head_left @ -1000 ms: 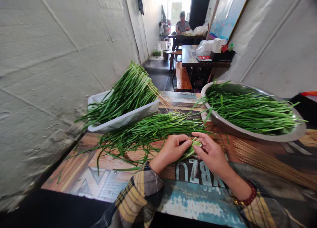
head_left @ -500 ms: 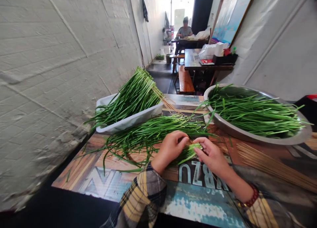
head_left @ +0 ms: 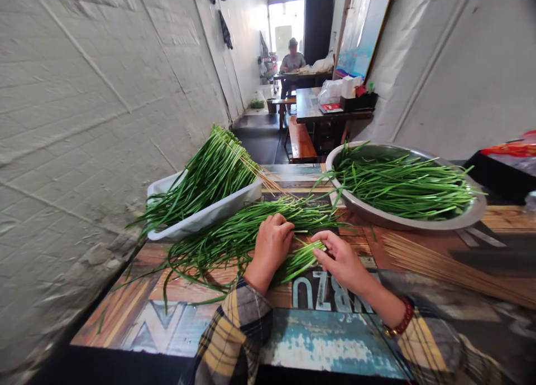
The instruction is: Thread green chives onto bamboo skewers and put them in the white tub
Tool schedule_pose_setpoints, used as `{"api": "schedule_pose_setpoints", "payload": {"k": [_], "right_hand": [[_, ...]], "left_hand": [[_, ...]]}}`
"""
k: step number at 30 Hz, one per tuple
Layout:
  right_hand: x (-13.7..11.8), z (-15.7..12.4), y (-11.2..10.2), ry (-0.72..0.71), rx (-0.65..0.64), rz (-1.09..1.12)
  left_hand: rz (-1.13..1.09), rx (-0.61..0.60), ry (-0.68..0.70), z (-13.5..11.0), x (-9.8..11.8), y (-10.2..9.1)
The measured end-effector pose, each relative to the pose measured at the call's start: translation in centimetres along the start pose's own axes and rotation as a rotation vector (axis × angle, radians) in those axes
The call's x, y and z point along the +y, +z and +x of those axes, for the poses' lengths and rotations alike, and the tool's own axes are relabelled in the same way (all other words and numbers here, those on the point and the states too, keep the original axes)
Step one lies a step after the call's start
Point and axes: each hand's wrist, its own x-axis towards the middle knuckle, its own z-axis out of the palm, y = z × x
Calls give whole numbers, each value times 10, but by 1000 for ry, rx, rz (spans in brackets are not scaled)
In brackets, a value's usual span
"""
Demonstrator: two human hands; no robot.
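Note:
My right hand (head_left: 340,260) pinches the pale cut ends of a small bunch of garlic chives (head_left: 302,260) lying low over the table. Reaching into the loose pile of garlic chives (head_left: 234,229), my left hand (head_left: 273,246) has its fingers curled down onto stalks near their pale ends. Its fingertips are partly hidden. Behind the pile, a white tray (head_left: 209,213) holds a tall stack of chives (head_left: 209,173), with thin bamboo skewers (head_left: 255,170) sticking out through the pale ends.
At the right stands a wide metal basin (head_left: 419,224) full of loose chives. Loose bamboo skewers (head_left: 452,270) lie in front of it. A white wall (head_left: 84,123) runs along the left. Farther off are a bench (head_left: 300,139), another table (head_left: 307,103) and a seated person (head_left: 293,58).
My left hand has moved away from my right hand, leftward and onto the loose pile. My right hand still pinches the small bunch. The view has shifted to the right.

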Motion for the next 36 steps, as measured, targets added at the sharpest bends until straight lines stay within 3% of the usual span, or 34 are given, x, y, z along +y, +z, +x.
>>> {"api": "schedule_pose_setpoints", "payload": {"k": [10,13,18,23,30,36], "right_hand": [[-1,0,-2,-30,24,-66],[-3,-1,-3,-6,22,-57],[-7,0,-4,6,20,-84],[-11,0,-7,-14,55,-76],[-13,-1,-11,-24,92,-22],[-12,-1,-11,-16,96,-20]], "left_hand": [[24,-30,71,2,0,-2],[-12,9,60,3,2,-5],[-139,100,27,2,7,-8],[-209,33,13,1,11,-6],[-573,-40,8,2,19,-4],[-692,-49,-27,3,25,-8]]}}
